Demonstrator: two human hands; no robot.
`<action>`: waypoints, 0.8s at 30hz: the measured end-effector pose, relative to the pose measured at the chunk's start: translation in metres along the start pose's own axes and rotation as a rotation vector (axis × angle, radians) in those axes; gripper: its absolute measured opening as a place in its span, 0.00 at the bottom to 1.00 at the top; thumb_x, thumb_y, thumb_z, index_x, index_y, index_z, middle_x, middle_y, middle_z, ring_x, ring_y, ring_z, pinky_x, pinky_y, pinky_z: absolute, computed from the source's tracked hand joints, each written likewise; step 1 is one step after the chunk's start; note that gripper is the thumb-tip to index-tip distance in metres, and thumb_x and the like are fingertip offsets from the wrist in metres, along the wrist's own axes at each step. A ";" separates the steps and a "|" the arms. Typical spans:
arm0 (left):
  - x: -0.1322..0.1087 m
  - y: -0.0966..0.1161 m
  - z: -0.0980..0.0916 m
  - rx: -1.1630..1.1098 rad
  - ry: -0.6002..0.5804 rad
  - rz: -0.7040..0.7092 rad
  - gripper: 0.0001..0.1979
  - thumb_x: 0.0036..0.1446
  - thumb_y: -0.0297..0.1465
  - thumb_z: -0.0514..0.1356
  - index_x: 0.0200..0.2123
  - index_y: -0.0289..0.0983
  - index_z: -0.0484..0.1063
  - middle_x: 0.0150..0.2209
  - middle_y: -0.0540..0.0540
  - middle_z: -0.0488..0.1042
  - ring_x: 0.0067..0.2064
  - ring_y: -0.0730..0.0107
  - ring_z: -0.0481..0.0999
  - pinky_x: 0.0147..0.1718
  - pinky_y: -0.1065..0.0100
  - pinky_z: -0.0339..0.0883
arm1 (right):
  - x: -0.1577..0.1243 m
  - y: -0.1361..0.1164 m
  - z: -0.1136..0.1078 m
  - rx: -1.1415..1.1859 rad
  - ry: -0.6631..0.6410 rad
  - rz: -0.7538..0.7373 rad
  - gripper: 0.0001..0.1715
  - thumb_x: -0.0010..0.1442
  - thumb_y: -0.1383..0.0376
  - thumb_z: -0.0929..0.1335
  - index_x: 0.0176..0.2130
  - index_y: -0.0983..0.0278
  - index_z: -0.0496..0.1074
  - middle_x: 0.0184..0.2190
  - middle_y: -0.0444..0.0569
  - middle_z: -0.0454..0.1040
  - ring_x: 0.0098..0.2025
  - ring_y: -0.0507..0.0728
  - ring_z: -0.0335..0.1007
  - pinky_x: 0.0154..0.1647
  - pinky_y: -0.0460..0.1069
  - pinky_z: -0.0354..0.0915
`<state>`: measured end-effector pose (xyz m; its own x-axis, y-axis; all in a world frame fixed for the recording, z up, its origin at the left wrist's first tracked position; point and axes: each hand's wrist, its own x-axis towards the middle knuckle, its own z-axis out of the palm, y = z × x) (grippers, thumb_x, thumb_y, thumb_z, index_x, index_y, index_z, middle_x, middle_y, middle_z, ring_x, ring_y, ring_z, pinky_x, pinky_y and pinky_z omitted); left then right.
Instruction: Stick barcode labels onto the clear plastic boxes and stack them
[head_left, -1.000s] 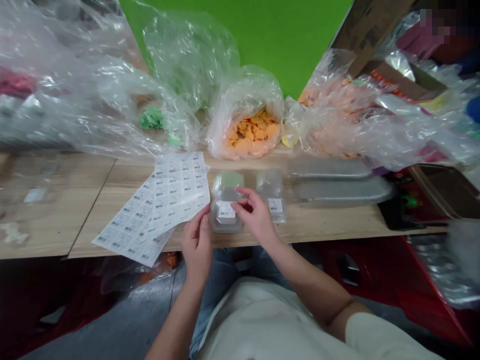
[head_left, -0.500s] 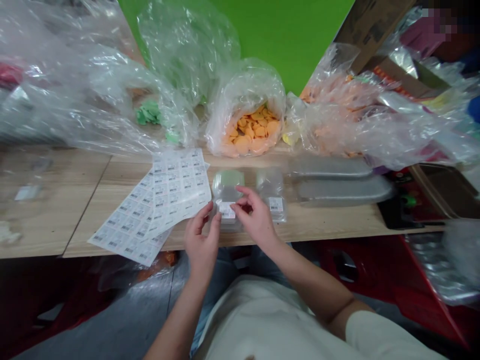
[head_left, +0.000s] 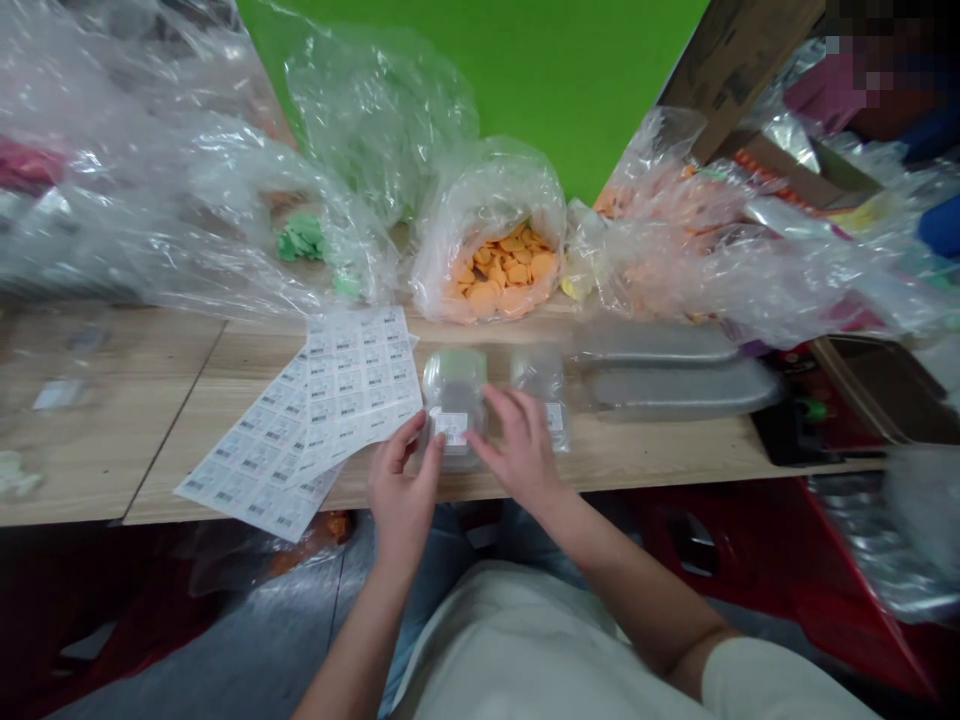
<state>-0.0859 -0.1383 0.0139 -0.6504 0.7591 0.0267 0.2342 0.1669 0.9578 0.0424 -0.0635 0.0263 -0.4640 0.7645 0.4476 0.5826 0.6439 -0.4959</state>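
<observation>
A small clear plastic clamshell box (head_left: 453, 408) with a white barcode label on its lid sits near the front edge of the light wooden desk (head_left: 112, 450), and both hands are at it. The left hand (head_left: 401, 480) touches its left side with thumb and forefinger closing on the edge, a loose pinch rather than a full grip. The right hand (head_left: 521, 450) lies at the box's right side with fingers (head_left: 499, 405) spread and laid flat, their tips reaching over the lid next to the label; it grips nothing. Just right of it, partly behind the right hand, stands a second small clear labelled box (head_left: 546, 385). To the left, touching the first box's side, lie overlapping white sheets of barcode stickers (head_left: 315, 420), one corner hanging over the desk edge. Behind the boxes an open clear plastic bag of orange discs (head_left: 499, 270) leans upright, with a crumpled clear bag holding green pieces (head_left: 300, 238) to its left. Stacked long clear plastic trays (head_left: 675, 375) rest on the desk further right.
</observation>
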 end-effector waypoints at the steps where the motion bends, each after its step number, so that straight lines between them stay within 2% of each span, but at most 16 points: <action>1: -0.001 -0.001 -0.004 -0.036 0.017 -0.011 0.18 0.53 0.38 0.58 0.47 0.38 0.70 0.46 0.42 0.72 0.46 0.63 0.72 0.47 0.62 0.65 | 0.001 0.000 -0.001 0.003 -0.100 -0.085 0.30 0.58 0.57 0.65 0.58 0.59 0.57 0.52 0.55 0.63 0.56 0.62 0.56 0.55 0.59 0.57; 3: -0.003 -0.008 -0.017 -0.090 0.116 -0.065 0.15 0.55 0.39 0.56 0.41 0.37 0.72 0.42 0.44 0.74 0.43 0.65 0.73 0.45 0.63 0.65 | 0.005 -0.001 -0.003 0.018 -0.279 -0.186 0.28 0.58 0.55 0.65 0.56 0.58 0.62 0.54 0.54 0.63 0.57 0.63 0.54 0.55 0.59 0.56; 4: -0.006 -0.013 -0.025 -0.119 0.188 -0.113 0.13 0.55 0.39 0.55 0.36 0.36 0.72 0.37 0.46 0.74 0.39 0.67 0.74 0.43 0.64 0.66 | 0.007 -0.002 -0.004 0.040 -0.316 -0.190 0.26 0.58 0.54 0.65 0.54 0.58 0.64 0.54 0.53 0.64 0.57 0.63 0.55 0.55 0.59 0.56; 6: -0.012 -0.028 -0.044 -0.194 0.311 -0.243 0.14 0.53 0.41 0.57 0.24 0.36 0.66 0.24 0.52 0.70 0.30 0.70 0.72 0.36 0.67 0.67 | 0.012 -0.002 -0.006 0.152 -0.282 -0.132 0.22 0.59 0.55 0.65 0.52 0.57 0.66 0.53 0.52 0.65 0.55 0.60 0.58 0.55 0.58 0.57; 9: -0.024 -0.051 -0.069 -0.195 0.350 -0.369 0.20 0.47 0.40 0.62 0.18 0.37 0.54 0.17 0.57 0.58 0.22 0.75 0.67 0.26 0.72 0.62 | 0.018 0.002 -0.013 0.416 -0.163 0.016 0.20 0.58 0.57 0.65 0.50 0.57 0.66 0.52 0.50 0.65 0.55 0.57 0.61 0.55 0.55 0.58; 12: -0.034 -0.057 -0.081 0.086 0.232 -0.347 0.16 0.44 0.40 0.64 0.24 0.38 0.61 0.17 0.57 0.61 0.21 0.73 0.66 0.21 0.72 0.57 | 0.022 0.007 -0.020 0.597 -0.086 0.136 0.18 0.58 0.58 0.66 0.48 0.57 0.66 0.51 0.49 0.67 0.55 0.56 0.62 0.56 0.54 0.58; 14: -0.037 -0.044 -0.080 0.292 0.198 -0.275 0.15 0.45 0.41 0.63 0.33 0.39 0.66 0.17 0.57 0.62 0.20 0.72 0.65 0.21 0.72 0.55 | 0.023 0.008 -0.022 0.636 -0.076 0.164 0.18 0.57 0.59 0.66 0.48 0.58 0.66 0.51 0.49 0.67 0.54 0.56 0.62 0.54 0.54 0.59; 15: -0.037 -0.033 -0.077 0.326 0.207 -0.231 0.17 0.46 0.41 0.63 0.36 0.39 0.66 0.18 0.56 0.62 0.20 0.73 0.64 0.21 0.72 0.55 | 0.023 0.007 -0.022 0.633 -0.085 0.163 0.18 0.57 0.59 0.67 0.47 0.58 0.66 0.50 0.49 0.68 0.54 0.57 0.62 0.54 0.54 0.60; 17: -0.034 -0.006 -0.066 0.194 0.206 -0.177 0.19 0.48 0.41 0.61 0.42 0.40 0.65 0.22 0.55 0.66 0.22 0.74 0.66 0.23 0.72 0.58 | 0.021 0.004 -0.018 0.596 -0.117 0.139 0.19 0.55 0.59 0.68 0.47 0.58 0.66 0.50 0.49 0.68 0.53 0.57 0.63 0.53 0.55 0.60; 20: -0.020 0.029 -0.045 -0.347 -0.098 -0.299 0.26 0.52 0.41 0.59 0.53 0.42 0.58 0.38 0.46 0.74 0.33 0.71 0.74 0.32 0.69 0.66 | 0.019 -0.004 -0.010 0.532 -0.137 0.084 0.20 0.52 0.59 0.70 0.45 0.60 0.67 0.48 0.50 0.69 0.52 0.58 0.63 0.54 0.56 0.59; 22: -0.008 0.038 -0.035 -0.550 -0.229 -0.428 0.28 0.50 0.38 0.62 0.53 0.40 0.58 0.40 0.45 0.75 0.35 0.73 0.75 0.34 0.71 0.66 | 0.018 -0.007 -0.006 0.530 -0.151 0.102 0.22 0.51 0.60 0.71 0.45 0.61 0.68 0.47 0.51 0.70 0.51 0.58 0.63 0.54 0.56 0.58; 24: 0.001 0.036 -0.030 -0.656 -0.293 -0.514 0.27 0.47 0.34 0.64 0.51 0.39 0.61 0.36 0.47 0.75 0.33 0.77 0.74 0.34 0.74 0.65 | 0.019 -0.007 -0.006 0.594 -0.183 0.194 0.24 0.49 0.59 0.72 0.46 0.62 0.67 0.47 0.51 0.70 0.51 0.58 0.64 0.54 0.56 0.59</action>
<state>-0.0999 -0.1507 0.0573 -0.3288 0.8351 -0.4410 -0.5571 0.2055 0.8046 0.0338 -0.0533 0.0429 -0.5238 0.8279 0.2006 0.2236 0.3609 -0.9054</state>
